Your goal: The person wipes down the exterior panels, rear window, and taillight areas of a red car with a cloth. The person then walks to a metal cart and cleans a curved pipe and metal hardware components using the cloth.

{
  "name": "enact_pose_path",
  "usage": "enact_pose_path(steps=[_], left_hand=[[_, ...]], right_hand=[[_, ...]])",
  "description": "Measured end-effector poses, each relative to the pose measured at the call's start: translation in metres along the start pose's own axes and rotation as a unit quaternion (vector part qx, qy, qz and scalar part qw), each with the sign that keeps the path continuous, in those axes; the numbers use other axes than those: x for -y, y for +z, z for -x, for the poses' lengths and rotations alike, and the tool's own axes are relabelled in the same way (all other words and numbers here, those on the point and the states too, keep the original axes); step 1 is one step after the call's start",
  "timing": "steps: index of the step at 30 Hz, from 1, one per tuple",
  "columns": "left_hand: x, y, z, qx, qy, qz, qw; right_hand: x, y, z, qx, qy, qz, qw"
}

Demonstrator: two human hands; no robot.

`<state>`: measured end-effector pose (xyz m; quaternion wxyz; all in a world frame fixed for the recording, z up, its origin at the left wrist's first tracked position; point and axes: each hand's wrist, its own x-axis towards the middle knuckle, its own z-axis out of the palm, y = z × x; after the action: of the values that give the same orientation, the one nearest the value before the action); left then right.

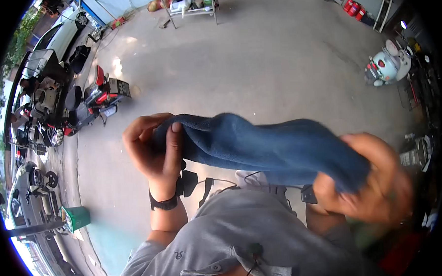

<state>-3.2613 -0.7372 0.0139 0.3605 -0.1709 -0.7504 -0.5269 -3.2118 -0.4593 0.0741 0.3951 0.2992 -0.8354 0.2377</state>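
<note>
One blue cloth (265,141) is spanning the centre of the frame, stretching from the left hand (155,148) to the right hand (370,178). The left thumb and curled fingers are pinching its left end. The right hand, blurring at centre right, is clasping the other end; how closely its fingers are pressing together, I cannot tell. A dark wristband (163,203) is circling the left wrist. A grey shirt (220,227) is filling the bottom. A green bin (77,219) is standing at lower left, and a pale scooter (386,67) is standing at upper right.
</note>
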Motion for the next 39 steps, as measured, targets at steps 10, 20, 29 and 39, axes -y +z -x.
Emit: enact_pose_path(steps=[10, 20, 29, 39], left_hand=[[0.225, 0.111, -0.166, 0.132, -0.265, -0.123, 0.947], [0.467, 0.163, -0.304, 0.124, -0.196, -0.154, 0.961], [0.629, 0.194, -0.475, 0.279, -0.258, -0.203, 0.903], [0.803, 0.239, -0.590, 0.325, -0.183, -0.165, 0.913]], right_hand=[[-0.279, 0.270, -0.085, 0.340, 0.302, -0.192, 0.870], [-0.424, 0.476, -0.174, 0.267, 0.322, -0.122, 0.900], [-0.518, 0.625, -0.282, 0.317, 0.468, -0.379, 0.733], [-0.675, 0.848, -0.380, 0.437, 0.318, -0.318, 0.779]])
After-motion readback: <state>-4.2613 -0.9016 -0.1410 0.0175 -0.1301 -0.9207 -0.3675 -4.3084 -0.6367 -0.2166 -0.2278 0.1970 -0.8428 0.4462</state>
